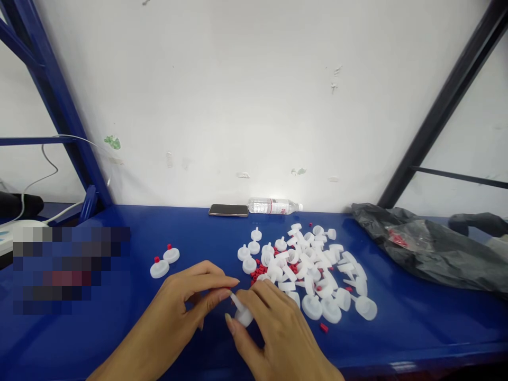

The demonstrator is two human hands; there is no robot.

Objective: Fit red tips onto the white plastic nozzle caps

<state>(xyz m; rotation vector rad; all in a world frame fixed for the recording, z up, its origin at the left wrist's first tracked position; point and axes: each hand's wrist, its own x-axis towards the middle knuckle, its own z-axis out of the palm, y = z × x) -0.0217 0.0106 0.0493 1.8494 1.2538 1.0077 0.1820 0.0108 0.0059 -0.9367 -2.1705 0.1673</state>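
My right hand (273,323) is closed around a white nozzle cap (243,316), its narrow spout tilted up to the left. At the tip of that spout, my left hand (202,296) pinches a small red cap, mostly hidden by the fingers. Beyond and right of my hands lies a loose pile of white nozzle caps (311,304), with small red caps (260,271) scattered among them. Two white caps with red tips (160,268) stand apart on the left. One red piece (324,328) lies near the table's front edge.
On the blue table (190,227), a phone (228,210) and a clear bottle (273,206) lie by the wall. At right is a black plastic bag (420,259) with a clear bag of red pieces (400,238). A white power strip (16,233) sits far left.
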